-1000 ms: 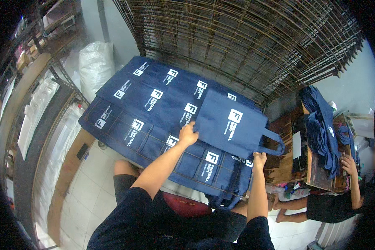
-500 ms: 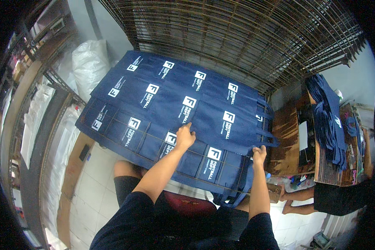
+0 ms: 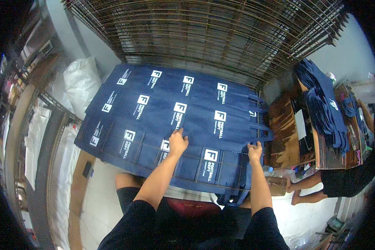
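Observation:
Navy tote bags point(image 3: 200, 121) with white prints lie in overlapping rows on a wire rack. My left hand point(image 3: 178, 143) is closed at the near edge of a bag in the second row from me, fingers curled onto the cloth. To the right, my right hand point(image 3: 255, 152) pinches the same bag's near corner, close to its handle point(image 3: 263, 132). Thin wires cross over the nearest row of bags point(image 3: 209, 166). Some bag handles hang below the rack's near right corner.
Stacked wire racks point(image 3: 221, 37) rise behind the bags. On the right, a wooden bench point(image 3: 281, 141) carries a pile of navy bags point(image 3: 323, 104); another person's bare legs point(image 3: 310, 189) show below. A white plastic sack point(image 3: 82, 83) and shelving point(image 3: 41, 166) stand left.
Both hands stay on the bag and have shifted slightly, the left a little nearer. The view has tilted, so the racks and bench sit a bit differently.

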{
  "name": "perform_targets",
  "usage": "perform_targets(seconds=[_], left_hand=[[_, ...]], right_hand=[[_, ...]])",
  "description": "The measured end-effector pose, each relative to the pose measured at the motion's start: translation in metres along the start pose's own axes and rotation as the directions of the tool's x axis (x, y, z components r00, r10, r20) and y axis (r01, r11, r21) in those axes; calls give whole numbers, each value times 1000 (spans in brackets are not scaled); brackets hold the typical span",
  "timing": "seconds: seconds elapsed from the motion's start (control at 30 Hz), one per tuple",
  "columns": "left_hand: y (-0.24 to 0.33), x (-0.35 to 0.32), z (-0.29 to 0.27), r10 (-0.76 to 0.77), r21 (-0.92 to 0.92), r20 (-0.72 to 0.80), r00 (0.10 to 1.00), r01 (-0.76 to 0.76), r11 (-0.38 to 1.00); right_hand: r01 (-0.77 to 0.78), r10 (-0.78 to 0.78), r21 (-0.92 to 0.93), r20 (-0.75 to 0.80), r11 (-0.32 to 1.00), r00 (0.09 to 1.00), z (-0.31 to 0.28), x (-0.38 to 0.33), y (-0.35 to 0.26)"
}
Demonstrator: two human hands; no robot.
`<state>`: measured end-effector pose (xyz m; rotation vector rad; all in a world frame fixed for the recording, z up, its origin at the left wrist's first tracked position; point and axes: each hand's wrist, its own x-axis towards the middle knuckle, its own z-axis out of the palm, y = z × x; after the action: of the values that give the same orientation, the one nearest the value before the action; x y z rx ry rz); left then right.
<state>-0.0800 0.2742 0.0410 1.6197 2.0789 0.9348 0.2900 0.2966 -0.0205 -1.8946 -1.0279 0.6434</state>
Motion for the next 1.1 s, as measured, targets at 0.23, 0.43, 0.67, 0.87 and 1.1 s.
perform_targets(seconds=[0.23,0.43,0.67,0.87,1.1], left_hand=[[-3,1,1,16,53,-19,1000,-15,999],[3,-4,-13,25,183,-26,999,-20,983],[42,-69,-61,387,109,62,920,-392,914],[35,-232,-92,330,-271,794,511,-188,944],[-70,-282,7,203,-174,919,338,-114,978]], right_hand=[[-57,56,-27,-19,998,998,-5,-18,-25],[-117,113,-64,-70,991,991,-16,-37,-66],[-5,51,197,-226,980,973,-82,-50,-37],[445,-464,-144,-399,884,791,-188,-100,-114],[375,-557,-423,-725,825,406,-344,-10,-140]])
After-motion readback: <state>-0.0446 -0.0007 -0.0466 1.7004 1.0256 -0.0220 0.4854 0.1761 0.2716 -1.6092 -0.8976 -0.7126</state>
